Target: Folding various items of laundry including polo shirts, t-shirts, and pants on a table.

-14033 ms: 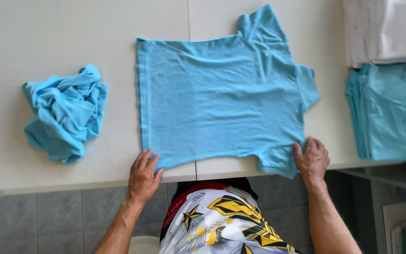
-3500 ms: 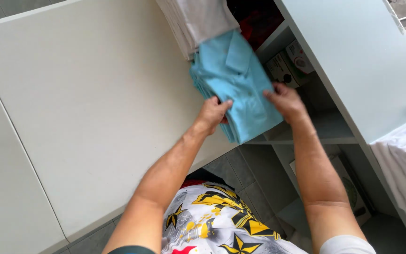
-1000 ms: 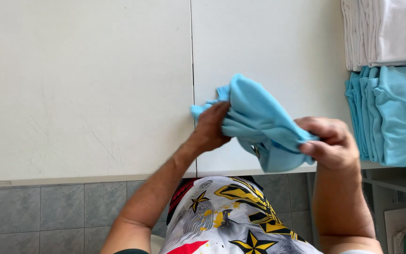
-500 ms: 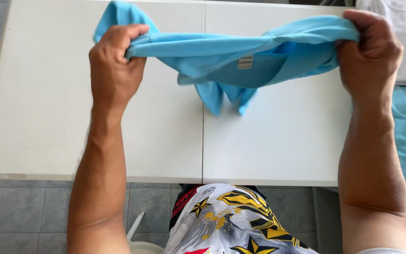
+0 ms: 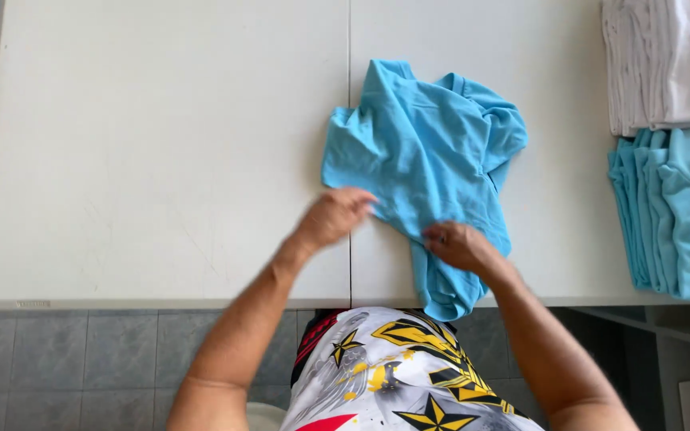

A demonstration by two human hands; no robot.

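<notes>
- Because the surface ends right at the person's waist, the blue shirt, lying crumpled near its middle seam with its lower end hanging over the near edge, could slide off.
- The folded blue stack and white stack sit close by; a wide sweep could topple them.
- The left hand and right hand press flat, each grip loose, clasping nothing, so creases may stay.
</notes>
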